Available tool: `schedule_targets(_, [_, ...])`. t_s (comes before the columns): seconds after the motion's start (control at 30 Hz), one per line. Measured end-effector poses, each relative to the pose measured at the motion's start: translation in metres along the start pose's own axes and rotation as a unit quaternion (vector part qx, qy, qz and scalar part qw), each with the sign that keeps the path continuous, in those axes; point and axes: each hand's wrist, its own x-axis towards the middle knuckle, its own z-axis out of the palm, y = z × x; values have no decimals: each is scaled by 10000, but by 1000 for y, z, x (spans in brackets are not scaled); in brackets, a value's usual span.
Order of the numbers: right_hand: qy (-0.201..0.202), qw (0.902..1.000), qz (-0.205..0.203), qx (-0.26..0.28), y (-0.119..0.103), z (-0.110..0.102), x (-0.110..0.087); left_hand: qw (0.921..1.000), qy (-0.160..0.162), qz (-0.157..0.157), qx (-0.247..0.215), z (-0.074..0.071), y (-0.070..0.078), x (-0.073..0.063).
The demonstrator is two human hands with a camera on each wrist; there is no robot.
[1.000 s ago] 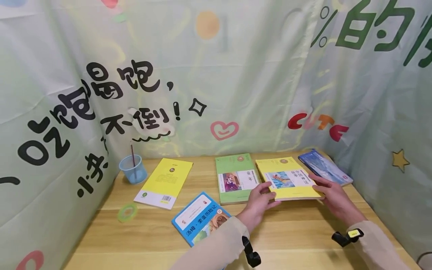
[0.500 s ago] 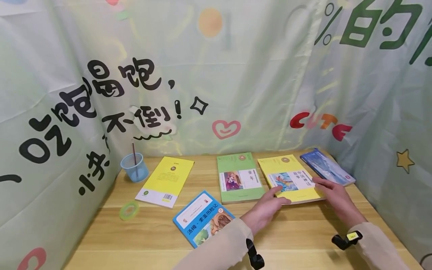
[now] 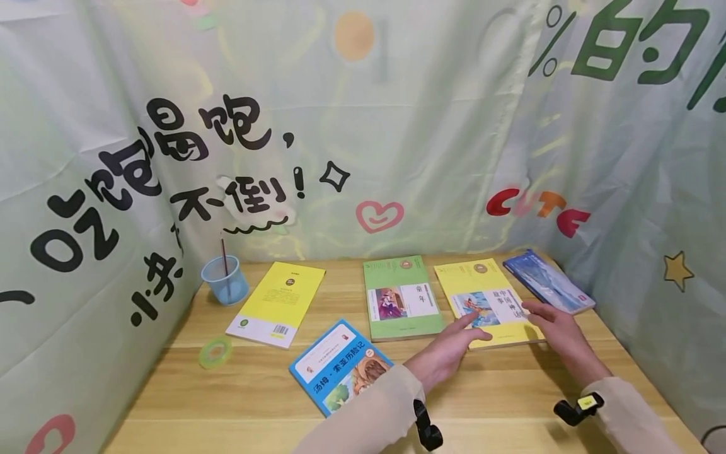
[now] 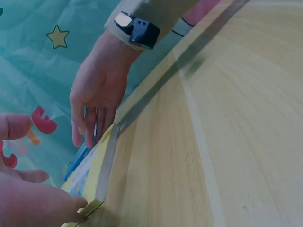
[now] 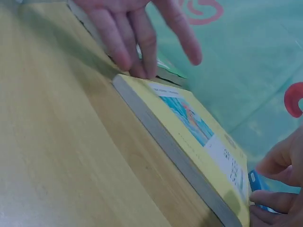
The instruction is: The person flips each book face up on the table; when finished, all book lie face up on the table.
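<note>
Yellow paperback (image 3: pixel 488 301): flat on the wooden table (image 3: pixel 510 403), right of centre in the head view
Left hand (image 3: pixel 448 350): fingers straight, tips on its near-left corner
Right hand (image 3: pixel 553 325): open, touching its right edge
Handling: probably light, a bit floppy, glossy; grab both side edges
Writing: Chinese title, too small to read

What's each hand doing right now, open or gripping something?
Left hand: open, fingers straight, fingertips at the near left corner of the yellow book.
Right hand: open, fingers relaxed, resting at the same book's right edge.
</note>
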Motion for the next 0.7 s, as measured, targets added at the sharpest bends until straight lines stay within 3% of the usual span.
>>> schedule_targets(0.17, [534,9960,-542,-468,-12,12,-4,9986,-270,172,421,-15,11,-12])
schedule_targets(0.27, [629,9953,-700,-233,-26,19,-4,9949,-606,477,643,-32,22,-18])
schedule_targets(0.37, [526,9958,-748,26,-42,27,-2,9919,-745,702,754,-56,31,-22])
schedule_targets(0.6, [345,9951,-912,137,-74,57,10,9899,-356,963,979,-121,43,-23])
schedule_targets(0.7, [131,9943,-890,569,-86,73,17,9870,-101,1098,1171,-151,45,-24])
